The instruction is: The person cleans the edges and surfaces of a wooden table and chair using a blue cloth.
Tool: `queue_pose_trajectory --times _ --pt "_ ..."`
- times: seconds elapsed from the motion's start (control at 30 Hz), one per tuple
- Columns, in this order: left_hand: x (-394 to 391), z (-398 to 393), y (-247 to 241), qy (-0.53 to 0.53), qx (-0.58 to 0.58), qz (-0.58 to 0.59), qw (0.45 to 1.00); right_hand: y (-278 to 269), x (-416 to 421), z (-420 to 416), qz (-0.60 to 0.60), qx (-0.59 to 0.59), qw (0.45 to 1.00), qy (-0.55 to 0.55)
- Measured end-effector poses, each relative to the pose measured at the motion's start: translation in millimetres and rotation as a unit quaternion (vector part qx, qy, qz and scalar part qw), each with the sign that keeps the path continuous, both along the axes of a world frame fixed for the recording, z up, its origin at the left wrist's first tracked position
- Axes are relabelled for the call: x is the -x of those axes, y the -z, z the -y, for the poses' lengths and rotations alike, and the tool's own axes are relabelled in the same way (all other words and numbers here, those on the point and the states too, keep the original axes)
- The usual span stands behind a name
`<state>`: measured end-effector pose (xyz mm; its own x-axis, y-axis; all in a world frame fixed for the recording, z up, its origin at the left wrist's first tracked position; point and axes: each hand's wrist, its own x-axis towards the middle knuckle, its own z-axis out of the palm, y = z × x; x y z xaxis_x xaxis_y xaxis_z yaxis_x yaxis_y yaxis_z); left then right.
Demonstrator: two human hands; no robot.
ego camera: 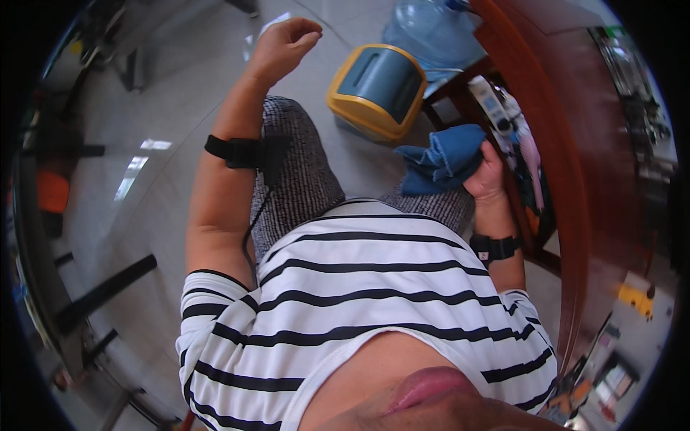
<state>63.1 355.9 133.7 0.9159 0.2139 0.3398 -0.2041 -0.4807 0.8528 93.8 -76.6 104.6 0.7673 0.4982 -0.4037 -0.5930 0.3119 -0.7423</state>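
Note:
My left hand (288,51) is held out over the floor beyond my left knee. Its fingers are curled in towards the thumb, and nothing is visible in them. A blue cloth (447,156), bunched and folded, is gripped in my right hand (488,175) above my right thigh, close to the wooden furniture. Part of the fingers is hidden behind the cloth. Between the two hands, a yellow bin with a grey-blue lid (385,81) stands on the floor, apart from both.
A large clear-blue water bottle (431,32) stands behind the bin. Reddish-brown wooden furniture (571,161) rises along my right. Its open shelf holds a white power strip (488,102) and a pink object (531,156). Black furniture legs (108,293) stick out at left over the grey tiled floor (156,204).

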Motion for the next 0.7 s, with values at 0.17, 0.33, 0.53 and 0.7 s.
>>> queue_pose_trajectory --times 0.17,0.33,0.53,0.7 --pt "-55 59 -5 0.079 0.049 -0.1 0.991 16 -1 44 -0.042 -0.023 0.999 0.016" --pt "-96 36 93 0.151 0.023 -0.142 0.978 8 -1 36 -0.031 0.011 0.997 0.071" --pt "-174 62 114 0.265 -0.179 -0.314 0.894 7 0 62 0.017 -0.077 0.987 0.142" --pt "-197 38 126 0.259 -0.269 -0.359 0.856 4 8 55 0.005 -0.131 0.982 0.136"
